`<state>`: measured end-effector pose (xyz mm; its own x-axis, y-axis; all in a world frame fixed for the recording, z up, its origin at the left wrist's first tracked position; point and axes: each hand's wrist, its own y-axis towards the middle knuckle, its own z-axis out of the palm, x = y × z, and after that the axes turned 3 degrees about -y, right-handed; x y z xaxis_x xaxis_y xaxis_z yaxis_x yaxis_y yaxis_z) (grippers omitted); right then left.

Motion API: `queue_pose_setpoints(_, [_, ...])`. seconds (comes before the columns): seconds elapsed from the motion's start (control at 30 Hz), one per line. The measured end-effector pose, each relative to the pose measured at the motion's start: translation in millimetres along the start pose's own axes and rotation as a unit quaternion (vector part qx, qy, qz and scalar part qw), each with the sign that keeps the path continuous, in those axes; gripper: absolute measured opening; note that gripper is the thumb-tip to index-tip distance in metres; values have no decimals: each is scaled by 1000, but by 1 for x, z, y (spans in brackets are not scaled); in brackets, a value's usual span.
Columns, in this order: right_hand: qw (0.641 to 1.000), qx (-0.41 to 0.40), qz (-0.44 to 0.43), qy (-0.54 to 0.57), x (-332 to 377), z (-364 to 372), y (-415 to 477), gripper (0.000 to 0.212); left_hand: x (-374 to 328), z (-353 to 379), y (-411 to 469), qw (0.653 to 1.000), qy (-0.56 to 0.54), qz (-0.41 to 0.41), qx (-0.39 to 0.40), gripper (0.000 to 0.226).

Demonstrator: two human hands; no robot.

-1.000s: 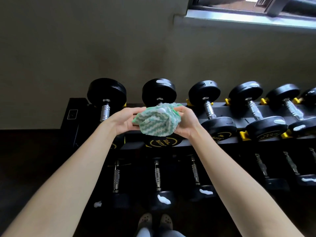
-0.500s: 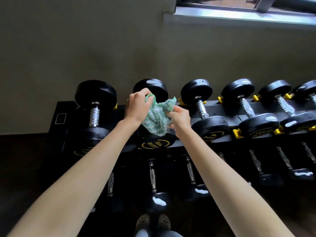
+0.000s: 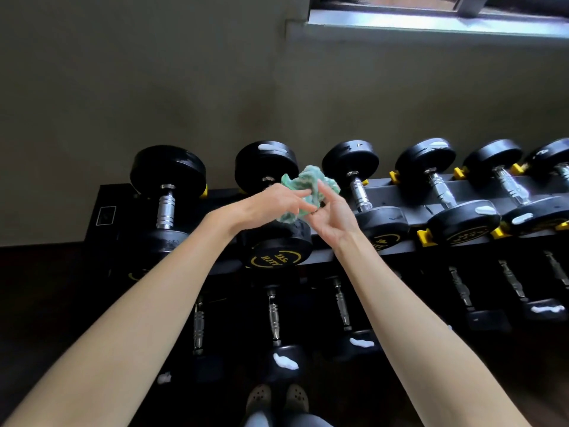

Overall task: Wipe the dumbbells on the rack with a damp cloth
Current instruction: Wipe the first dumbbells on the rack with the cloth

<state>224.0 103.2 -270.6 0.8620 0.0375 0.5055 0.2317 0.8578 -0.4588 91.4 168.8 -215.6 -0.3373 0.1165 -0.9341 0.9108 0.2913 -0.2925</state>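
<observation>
A crumpled green-and-white cloth (image 3: 311,187) is held up between both hands over the handle of the second dumbbell (image 3: 267,164) from the left on the rack's top tier. My left hand (image 3: 272,201) pinches the cloth's left side with its fingertips. My right hand (image 3: 334,217), palm towards me, grips the cloth from below and from the right. The black rack (image 3: 381,188) holds a row of black dumbbells with chrome handles. Several of them, such as the fourth (image 3: 441,190), carry white foam smears. The second dumbbell's handle is hidden behind hands and cloth.
A lower tier holds more dumbbells (image 3: 274,318), some with white foam on their heads. Yellow stops (image 3: 424,236) stick out along the rack. My shoes (image 3: 278,399) stand close to its base. A grey wall and a window ledge (image 3: 431,26) rise behind.
The cloth went from spread wide between both hands to bunched up. My left hand dropped from above the cloth to its left side, and my right palm turned towards me.
</observation>
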Motion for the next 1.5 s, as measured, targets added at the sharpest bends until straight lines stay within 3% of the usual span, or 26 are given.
queue_pose_setpoints(0.07, [999,-29,-9,-15,5,-1,-1,21,0,-3,0,999,26,-4,-33,40])
queue_pose_setpoints(0.17, [997,-72,-39,-9,14,-10,-2,18,4,-11,-5,983,-55,25,-173,43])
queue_pose_setpoints(0.23, [988,-98,-91,-71,19,-20,-2,17,10,-15,-7,963,-84,29,-254,36])
queue_pose_setpoints(0.4, [906,-211,-179,-321,4,-32,-10,21,22,-2,-6,959,-153,-33,-237,37])
queue_pose_setpoints(0.57, [796,-239,-202,-518,-23,-41,-16,19,31,3,-8,930,-180,-21,-320,34])
queue_pose_setpoints(0.6, [790,-223,-198,-535,-27,-42,-18,18,32,2,-10,924,-183,-21,-335,34])
queue_pose_setpoints(0.73, [834,-167,-161,-500,-45,-37,-20,25,39,-3,-17,911,-189,-22,-366,34])
queue_pose_setpoints(0.77, [827,-170,-167,-510,-48,-35,-20,28,42,-4,-19,907,-193,-23,-373,34])
queue_pose_setpoints(0.9, [713,-141,-263,-635,-67,-17,-19,22,57,-8,-23,876,-230,-44,-421,33])
queue_pose_setpoints(1.03, [578,1,-365,-730,-98,8,-16,27,72,-14,-25,829,-255,-75,-493,31])
queue_pose_setpoints(1.07, [558,14,-368,-744,-99,7,-14,29,75,-16,-26,822,-254,-80,-503,31])
queue_pose_setpoints(1.13, [579,-6,-355,-734,-92,0,-12,36,79,-19,-26,815,-258,-88,-511,31])
queue_pose_setpoints(1.23, [680,-128,-316,-649,-74,-16,-15,34,85,-19,-25,812,-262,-98,-512,33])
queue_pose_setpoints(1.37, [806,-289,-165,-490,-52,-32,-13,18,90,-14,-26,814,-261,-110,-507,33])
queue_pose_setpoints(1.5, [792,-264,-189,-517,-62,-25,-15,25,94,-10,-25,811,-273,-126,-502,33])
